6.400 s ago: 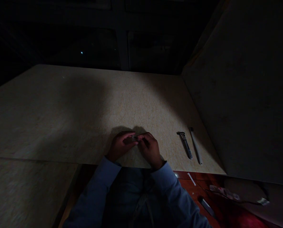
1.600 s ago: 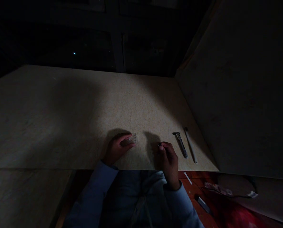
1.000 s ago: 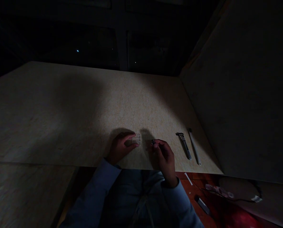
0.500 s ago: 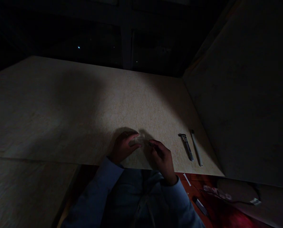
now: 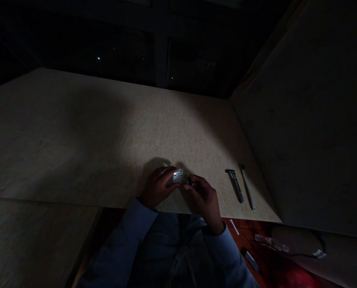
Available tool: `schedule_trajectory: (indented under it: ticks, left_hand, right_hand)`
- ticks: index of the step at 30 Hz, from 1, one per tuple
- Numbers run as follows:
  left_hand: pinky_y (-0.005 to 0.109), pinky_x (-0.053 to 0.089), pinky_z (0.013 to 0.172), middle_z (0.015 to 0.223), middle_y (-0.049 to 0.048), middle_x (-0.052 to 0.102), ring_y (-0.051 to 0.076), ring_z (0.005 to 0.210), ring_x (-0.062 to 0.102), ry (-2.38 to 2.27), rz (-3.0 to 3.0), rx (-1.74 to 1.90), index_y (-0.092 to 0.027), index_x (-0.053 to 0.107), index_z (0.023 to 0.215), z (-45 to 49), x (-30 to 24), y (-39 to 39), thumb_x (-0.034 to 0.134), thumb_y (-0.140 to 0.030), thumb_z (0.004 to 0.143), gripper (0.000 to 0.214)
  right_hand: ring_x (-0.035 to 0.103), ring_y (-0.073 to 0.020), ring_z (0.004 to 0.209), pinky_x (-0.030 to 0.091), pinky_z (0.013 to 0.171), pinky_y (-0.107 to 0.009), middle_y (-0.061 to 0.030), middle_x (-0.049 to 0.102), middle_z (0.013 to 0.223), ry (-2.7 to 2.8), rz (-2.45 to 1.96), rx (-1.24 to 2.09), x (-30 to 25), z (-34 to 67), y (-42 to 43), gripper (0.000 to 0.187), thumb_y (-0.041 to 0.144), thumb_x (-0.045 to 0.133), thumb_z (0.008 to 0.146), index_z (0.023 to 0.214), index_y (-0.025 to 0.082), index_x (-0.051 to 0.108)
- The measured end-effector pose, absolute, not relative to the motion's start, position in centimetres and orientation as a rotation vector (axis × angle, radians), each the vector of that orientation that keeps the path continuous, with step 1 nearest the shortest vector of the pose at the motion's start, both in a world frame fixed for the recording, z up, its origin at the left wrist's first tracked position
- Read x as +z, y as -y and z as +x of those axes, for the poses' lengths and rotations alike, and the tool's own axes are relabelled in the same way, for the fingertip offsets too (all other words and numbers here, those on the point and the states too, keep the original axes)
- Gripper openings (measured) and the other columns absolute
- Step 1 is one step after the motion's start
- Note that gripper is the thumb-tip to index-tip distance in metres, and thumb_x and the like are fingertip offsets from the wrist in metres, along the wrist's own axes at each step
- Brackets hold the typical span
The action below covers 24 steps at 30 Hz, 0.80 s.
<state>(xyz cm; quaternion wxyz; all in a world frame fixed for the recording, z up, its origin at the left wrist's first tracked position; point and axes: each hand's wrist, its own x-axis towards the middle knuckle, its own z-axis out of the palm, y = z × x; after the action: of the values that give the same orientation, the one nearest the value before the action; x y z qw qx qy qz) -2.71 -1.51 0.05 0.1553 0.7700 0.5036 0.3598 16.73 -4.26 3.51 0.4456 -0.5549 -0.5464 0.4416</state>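
Between the thumb and fingers of my left hand (image 5: 159,185) is a small clear plastic case (image 5: 178,175), its face catching the light. My right hand (image 5: 204,198) pinches a small dark piece (image 5: 190,181) just right of the case; its exact kind is too dim to make out. A narrow gap seems to separate the two things. To the right of my hands, a razor (image 5: 236,186) with a dark head lies on the tabletop (image 5: 163,128). Beside it is a toothbrush (image 5: 248,187) with a pale handle and dark bristles.
A dark wall panel (image 5: 310,140) bounds the table on the right, and a dark window (image 5: 121,56) is behind it. Below the front edge, a white strip (image 5: 234,227) and a dark and white object (image 5: 252,260) lie on a reddish surface.
The clear case has tilted in my left hand and now shines more brightly. My right hand's fingers have turned slightly, so the dark piece shows more plainly. Razor and toothbrush stay put.
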Motion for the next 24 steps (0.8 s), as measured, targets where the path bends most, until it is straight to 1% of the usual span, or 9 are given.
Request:
schedule_trajectory:
  ticks: [7,10,13,18,24]
  left_hand:
    - [0.041,0.055,0.098,0.121,0.0095,0.071,0.026,0.112,0.066,-1.417,2.316,1.097,-0.022,0.065,0.127,-2.7,-0.5,1.5,0.070,-0.044,0.087,0.046]
    - [0.041,0.055,0.099,0.120,0.0082,0.071,0.025,0.111,0.066,-1.442,2.322,1.074,-0.022,0.065,0.127,-2.8,-0.7,1.4,0.068,-0.048,0.088,0.046]
    - [0.040,0.055,0.099,0.118,0.0073,0.072,0.024,0.110,0.067,-1.482,2.326,1.047,-0.022,0.065,0.126,-2.9,-0.9,1.2,0.066,-0.049,0.089,0.046]
    - [0.039,0.056,0.097,0.117,0.0078,0.072,0.025,0.109,0.068,-1.525,2.314,1.036,-0.021,0.066,0.123,-2.9,-0.9,1.0,0.065,-0.048,0.090,0.043]
    - [0.040,0.057,0.095,0.111,0.0089,0.073,0.026,0.106,0.069,-1.538,2.308,1.013,-0.019,0.069,0.119,-3.0,-1.1,0.8,0.066,-0.048,0.088,0.043]
  right_hand:
    - [0.068,-0.0171,0.078,0.056,0.070,-0.027,-0.0036,0.070,0.086,1.299,-1.354,1.128,3.2,17.2,4.9,0.038,0.042,0.079,0.078,0.105,0.020,0.065]
    - [0.068,-0.0173,0.080,0.055,0.070,-0.027,-0.0046,0.071,0.089,1.297,-1.405,1.107,3.7,18.3,5.2,0.039,0.044,0.079,0.078,0.104,0.020,0.063]
    - [0.068,-0.0178,0.081,0.055,0.072,-0.028,-0.0050,0.070,0.089,1.293,-1.456,1.016,4.3,20.0,5.6,0.039,0.045,0.079,0.078,0.103,0.019,0.062]
    - [0.066,-0.0174,0.078,0.053,0.067,-0.027,-0.0054,0.069,0.089,1.300,-1.504,0.827,4.9,23.1,6.5,0.038,0.046,0.078,0.080,0.102,0.019,0.062]
    - [0.067,-0.0179,0.081,0.055,0.073,-0.029,-0.0059,0.069,0.091,1.316,-1.561,0.718,4.2,26.3,8.4,0.037,0.045,0.077,0.081,0.104,0.020,0.063]
